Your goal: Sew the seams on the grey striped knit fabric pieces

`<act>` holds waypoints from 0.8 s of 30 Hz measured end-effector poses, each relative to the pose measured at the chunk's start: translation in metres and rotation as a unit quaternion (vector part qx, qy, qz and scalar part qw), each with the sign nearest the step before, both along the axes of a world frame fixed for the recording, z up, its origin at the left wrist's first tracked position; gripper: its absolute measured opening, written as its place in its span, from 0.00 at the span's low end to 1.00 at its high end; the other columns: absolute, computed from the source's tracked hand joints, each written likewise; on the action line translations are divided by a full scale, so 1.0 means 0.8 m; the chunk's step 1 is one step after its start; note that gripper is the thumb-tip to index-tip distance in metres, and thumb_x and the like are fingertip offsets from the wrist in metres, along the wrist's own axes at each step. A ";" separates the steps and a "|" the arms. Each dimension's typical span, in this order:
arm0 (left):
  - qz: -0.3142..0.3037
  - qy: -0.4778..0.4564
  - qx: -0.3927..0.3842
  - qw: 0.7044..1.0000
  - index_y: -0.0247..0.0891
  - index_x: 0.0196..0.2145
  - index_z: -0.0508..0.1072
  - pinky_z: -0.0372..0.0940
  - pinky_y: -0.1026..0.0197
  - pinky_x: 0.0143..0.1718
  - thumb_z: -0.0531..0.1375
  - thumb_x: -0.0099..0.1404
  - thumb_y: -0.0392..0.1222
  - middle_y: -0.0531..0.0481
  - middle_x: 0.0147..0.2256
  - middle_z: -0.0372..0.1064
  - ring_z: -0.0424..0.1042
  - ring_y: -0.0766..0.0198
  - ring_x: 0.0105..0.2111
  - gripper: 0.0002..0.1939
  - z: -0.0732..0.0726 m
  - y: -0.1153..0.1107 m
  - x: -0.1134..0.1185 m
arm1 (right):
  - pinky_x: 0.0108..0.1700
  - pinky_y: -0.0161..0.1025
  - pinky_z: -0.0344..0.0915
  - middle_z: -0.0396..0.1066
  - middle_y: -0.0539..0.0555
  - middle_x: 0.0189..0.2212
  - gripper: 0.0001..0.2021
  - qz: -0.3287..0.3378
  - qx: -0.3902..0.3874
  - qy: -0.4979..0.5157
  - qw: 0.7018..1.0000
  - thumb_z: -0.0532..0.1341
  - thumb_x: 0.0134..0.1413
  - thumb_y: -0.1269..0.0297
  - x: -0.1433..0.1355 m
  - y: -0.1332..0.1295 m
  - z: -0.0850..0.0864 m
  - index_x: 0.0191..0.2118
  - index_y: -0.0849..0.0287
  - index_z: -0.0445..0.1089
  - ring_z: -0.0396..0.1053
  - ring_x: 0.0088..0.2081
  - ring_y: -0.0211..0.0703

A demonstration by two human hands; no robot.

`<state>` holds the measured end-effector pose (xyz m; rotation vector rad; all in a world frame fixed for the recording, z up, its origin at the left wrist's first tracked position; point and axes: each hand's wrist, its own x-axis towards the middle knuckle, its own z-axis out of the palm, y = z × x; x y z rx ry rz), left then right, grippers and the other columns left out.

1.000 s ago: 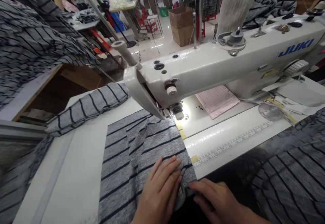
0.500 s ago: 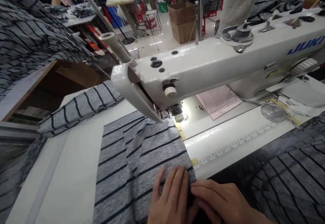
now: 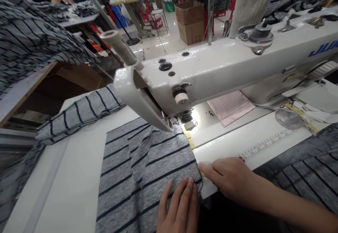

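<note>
Grey fabric with dark stripes (image 3: 163, 155) lies on the white table, its far edge under the presser foot of the sewing machine (image 3: 211, 74). My left hand (image 3: 179, 205) rests flat on the near part of the fabric, fingers stretched forward and holding nothing. At the fabric's right edge, my right hand (image 3: 229, 175) has its index finger pointing to the edge, the other fingers curled; a small red thing (image 3: 241, 159) shows beside its knuckles. Whether these curled fingers hold something is hidden. The machine's lamp lights the needle area.
Pink checked cloth (image 3: 231, 107) lies behind the needle. A ruler strip (image 3: 260, 150) runs along the table's right part, near a clear round disc (image 3: 289, 119). A rolled striped piece (image 3: 81, 115) lies at left. Farther back stands a cardboard box (image 3: 190, 21).
My right hand has moved forward and up to the fabric's right edge, from beside my left hand. My left hand has shifted slightly back. The view has shifted slightly.
</note>
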<state>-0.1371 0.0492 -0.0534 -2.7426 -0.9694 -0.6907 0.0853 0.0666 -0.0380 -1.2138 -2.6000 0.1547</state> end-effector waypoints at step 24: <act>0.018 -0.068 -0.104 0.992 0.37 0.54 0.69 0.72 0.54 0.51 0.52 0.73 0.40 0.41 0.52 0.71 0.72 0.56 0.53 0.15 0.007 0.141 -0.019 | 0.24 0.38 0.55 0.74 0.56 0.31 0.12 0.052 0.204 0.084 0.974 0.50 0.60 0.76 -0.047 0.025 0.022 0.37 0.63 0.71 0.67 0.28 0.41</act>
